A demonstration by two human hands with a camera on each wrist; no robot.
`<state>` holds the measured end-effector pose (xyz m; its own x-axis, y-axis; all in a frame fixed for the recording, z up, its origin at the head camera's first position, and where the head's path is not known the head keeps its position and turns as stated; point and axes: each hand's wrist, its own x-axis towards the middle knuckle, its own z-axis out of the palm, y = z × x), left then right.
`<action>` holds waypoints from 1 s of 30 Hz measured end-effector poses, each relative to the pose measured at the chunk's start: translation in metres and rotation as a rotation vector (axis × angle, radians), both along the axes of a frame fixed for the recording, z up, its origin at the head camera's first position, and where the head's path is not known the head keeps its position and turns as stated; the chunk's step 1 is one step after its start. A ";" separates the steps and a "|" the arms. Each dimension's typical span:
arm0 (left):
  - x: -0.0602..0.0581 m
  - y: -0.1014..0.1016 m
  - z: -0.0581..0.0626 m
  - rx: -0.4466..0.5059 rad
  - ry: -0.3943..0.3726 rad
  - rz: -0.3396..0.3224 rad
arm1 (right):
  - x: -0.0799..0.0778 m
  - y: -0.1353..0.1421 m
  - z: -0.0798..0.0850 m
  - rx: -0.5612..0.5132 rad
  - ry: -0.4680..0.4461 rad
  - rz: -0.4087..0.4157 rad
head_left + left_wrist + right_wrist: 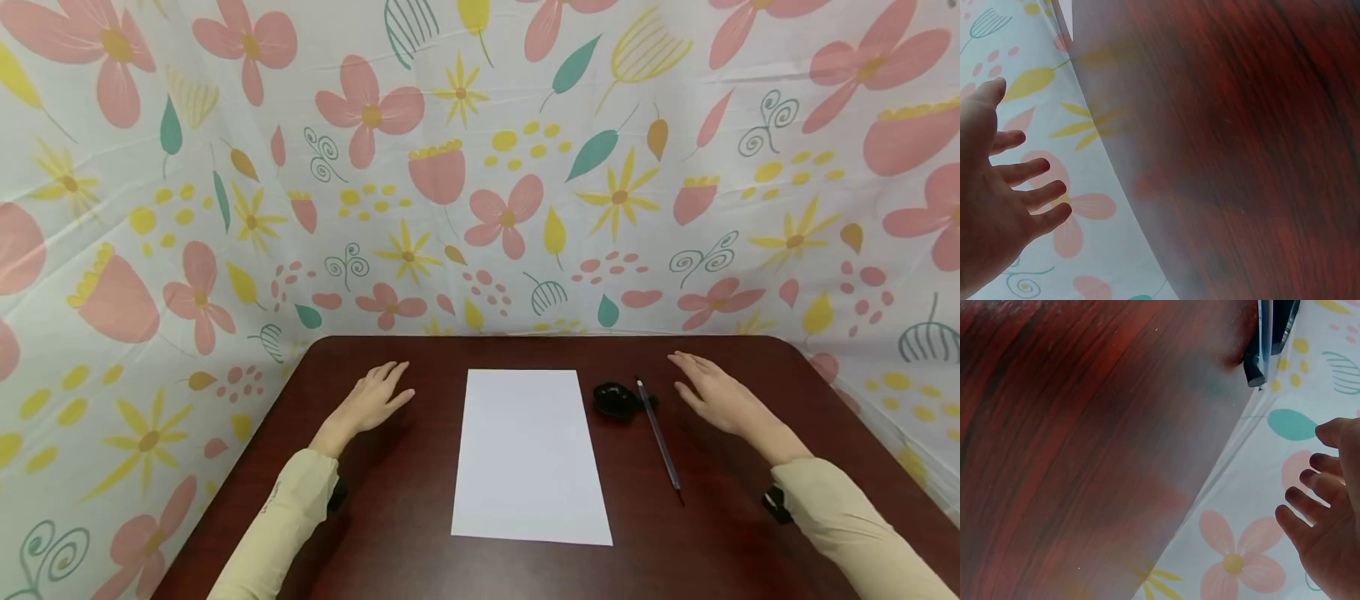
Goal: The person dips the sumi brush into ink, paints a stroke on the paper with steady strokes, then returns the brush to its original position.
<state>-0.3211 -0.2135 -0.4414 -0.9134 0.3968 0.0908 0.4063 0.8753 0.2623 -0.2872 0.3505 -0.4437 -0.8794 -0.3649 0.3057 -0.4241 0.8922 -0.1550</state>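
Note:
On the left side of the table, my left hand (pixel 369 400) is held out with its fingers extended and holds nothing. The left wrist view shows the same hand (pixel 1004 187) with spread fingers. My right hand (pixel 720 398), also holding nothing, reaches over the right side with relaxed fingers, just right of a slim pen (pixel 660 437) with a clear barrel and dark ends. The pen's upper part overlaps a small glossy black rounded object (pixel 613 400). Between the hands lies a blank white sheet of paper (pixel 528 458). In the right wrist view the black object (pixel 1252 365) shows near the top.
The dark reddish-brown table (pixel 405 508) has a glossy wood-grain top with rounded far corners. A floral cloth (pixel 510 275) hangs just behind its far edge and along the sides. A black device (pixel 776 504) sits at the right wrist, another (pixel 337 497) at the left.

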 end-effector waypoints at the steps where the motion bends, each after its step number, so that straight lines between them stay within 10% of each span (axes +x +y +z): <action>1: 0.000 0.000 0.000 -0.005 0.003 -0.001 | 0.000 0.000 0.000 0.002 0.001 0.001; 30: 0.012 0.023 0.001 0.023 -0.155 -0.097 | 0.005 -0.005 -0.001 0.053 0.144 0.149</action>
<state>-0.3087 -0.1902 -0.4402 -0.8745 0.4835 -0.0378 0.4422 0.8270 0.3473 -0.2820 0.3451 -0.4447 -0.7630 -0.5064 0.4017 -0.5664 0.8233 -0.0380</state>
